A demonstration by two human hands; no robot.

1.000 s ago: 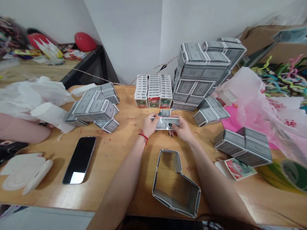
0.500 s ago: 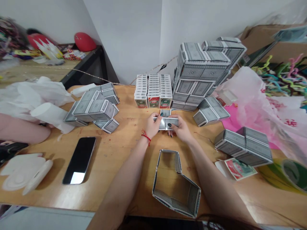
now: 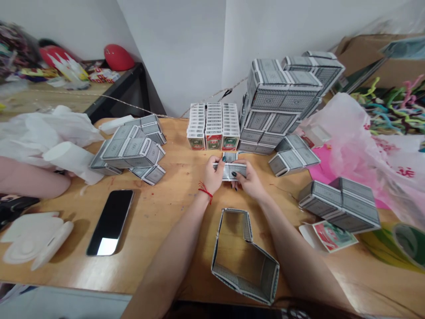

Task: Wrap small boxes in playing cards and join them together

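Note:
Both my hands are closed on a small piece made of grey-patterned playing cards (image 3: pixel 229 172) near the middle of the wooden table. My left hand (image 3: pixel 214 173), with a red string bracelet at the wrist, grips its left end, thumb on top. At the right end, my right hand (image 3: pixel 248 179) holds it with the thumb on the face and fingertips showing underneath. Closer to me, between my forearms, stands an open frame of joined cards (image 3: pixel 245 261). Just beyond my hands are three rows of card boxes (image 3: pixel 213 128) with red and green fronts.
A tall stack of card blocks (image 3: pixel 282 97) rises at the back right, with card blocks (image 3: pixel 340 204) nearer on the right. An opened card box (image 3: pixel 334 235) lies beside yellow tape (image 3: pixel 395 243). On the left are more card blocks (image 3: pixel 129 148), a phone (image 3: pixel 111 221) and a paper roll (image 3: pixel 69 155).
My hands keep their hold on the card piece, which looks slightly tilted compared with before. The whole view has shifted a little; nothing else has visibly moved.

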